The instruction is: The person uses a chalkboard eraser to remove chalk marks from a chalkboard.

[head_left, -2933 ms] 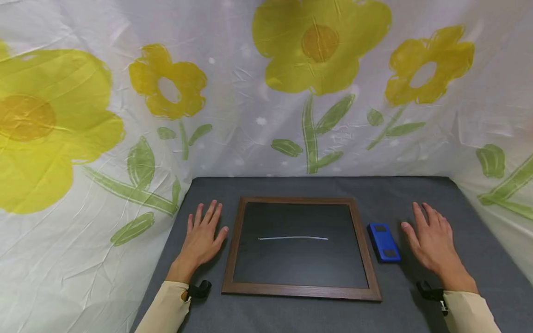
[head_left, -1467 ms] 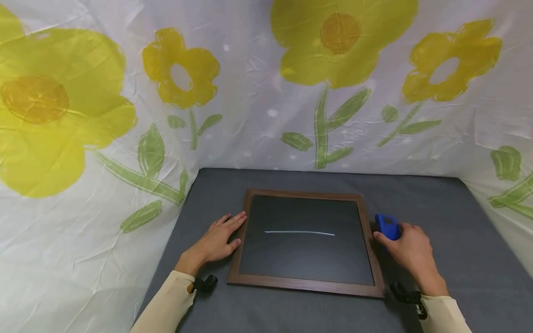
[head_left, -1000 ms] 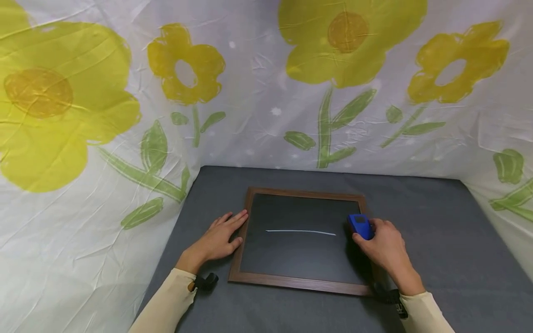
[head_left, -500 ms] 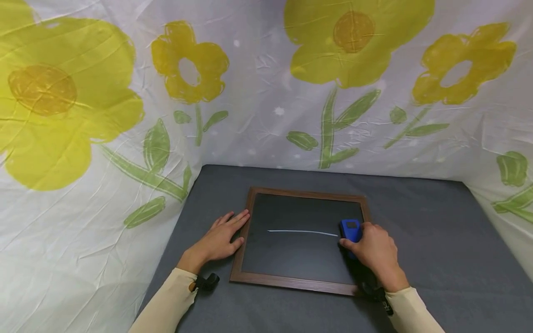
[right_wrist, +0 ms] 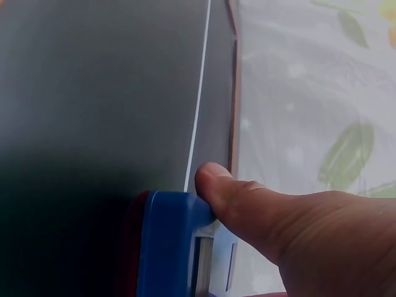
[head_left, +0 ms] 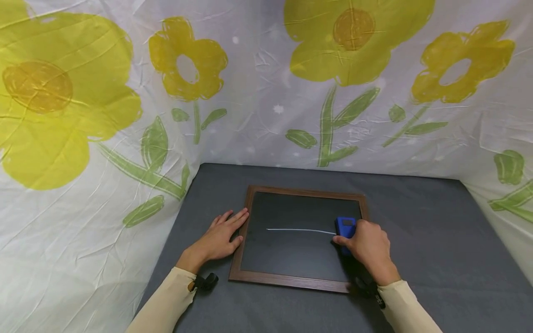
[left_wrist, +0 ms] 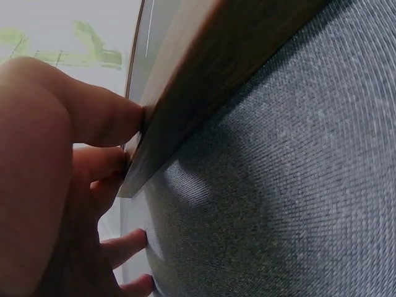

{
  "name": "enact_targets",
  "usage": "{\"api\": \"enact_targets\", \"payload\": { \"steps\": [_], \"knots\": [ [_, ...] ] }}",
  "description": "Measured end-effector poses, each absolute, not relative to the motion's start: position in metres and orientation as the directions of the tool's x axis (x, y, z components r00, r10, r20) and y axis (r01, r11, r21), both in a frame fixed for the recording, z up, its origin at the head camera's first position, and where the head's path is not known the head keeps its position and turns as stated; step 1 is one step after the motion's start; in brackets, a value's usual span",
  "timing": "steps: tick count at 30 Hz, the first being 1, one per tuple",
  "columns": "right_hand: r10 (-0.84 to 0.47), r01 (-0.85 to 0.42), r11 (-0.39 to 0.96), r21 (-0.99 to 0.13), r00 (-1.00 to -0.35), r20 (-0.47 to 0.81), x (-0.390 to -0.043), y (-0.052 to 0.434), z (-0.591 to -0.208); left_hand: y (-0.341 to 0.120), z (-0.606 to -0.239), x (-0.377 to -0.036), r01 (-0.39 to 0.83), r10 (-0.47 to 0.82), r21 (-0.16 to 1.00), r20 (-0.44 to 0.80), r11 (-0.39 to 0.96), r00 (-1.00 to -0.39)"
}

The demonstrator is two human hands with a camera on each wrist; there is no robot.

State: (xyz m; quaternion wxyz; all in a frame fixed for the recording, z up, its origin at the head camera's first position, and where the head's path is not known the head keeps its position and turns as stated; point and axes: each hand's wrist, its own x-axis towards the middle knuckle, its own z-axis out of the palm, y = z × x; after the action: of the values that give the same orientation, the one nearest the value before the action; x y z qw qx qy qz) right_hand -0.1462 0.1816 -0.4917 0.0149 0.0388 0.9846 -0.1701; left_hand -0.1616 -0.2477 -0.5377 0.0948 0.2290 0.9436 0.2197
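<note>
A wood-framed blackboard (head_left: 291, 254) lies flat on the dark cloth, with a thin white chalk line (head_left: 300, 230) across it. My right hand (head_left: 368, 245) grips a blue board eraser (head_left: 345, 227) on the board's right part, where it covers the line's right end. In the right wrist view the thumb lies against the side of the eraser (right_wrist: 167, 247), and the chalk line (right_wrist: 197, 105) runs up to it. My left hand (head_left: 216, 238) rests at the left frame edge; in the left wrist view its thumb and some fingertips touch the wooden frame (left_wrist: 179, 80), other fingertips the cloth.
A dark grey cloth (head_left: 424, 231) covers the table under the board. Behind and at both sides hangs a white curtain (head_left: 258, 115) with printed yellow flowers. A black wrist camera (head_left: 206, 282) sits at my left cuff.
My right hand took up the eraser from right of the board and moved it left onto the board, to the line's right end. My left hand moved right onto the frame.
</note>
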Motion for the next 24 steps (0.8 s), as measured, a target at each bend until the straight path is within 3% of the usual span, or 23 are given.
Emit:
{"api": "enact_targets", "payload": {
  "steps": [24],
  "knots": [
    [-0.065,-0.048,0.943,-0.33,-0.997,-0.039,-0.176,0.056,-0.495,-0.245,-0.537,-0.163,0.395,0.477,0.434,-0.094,0.81,-0.874]
  ]
}}
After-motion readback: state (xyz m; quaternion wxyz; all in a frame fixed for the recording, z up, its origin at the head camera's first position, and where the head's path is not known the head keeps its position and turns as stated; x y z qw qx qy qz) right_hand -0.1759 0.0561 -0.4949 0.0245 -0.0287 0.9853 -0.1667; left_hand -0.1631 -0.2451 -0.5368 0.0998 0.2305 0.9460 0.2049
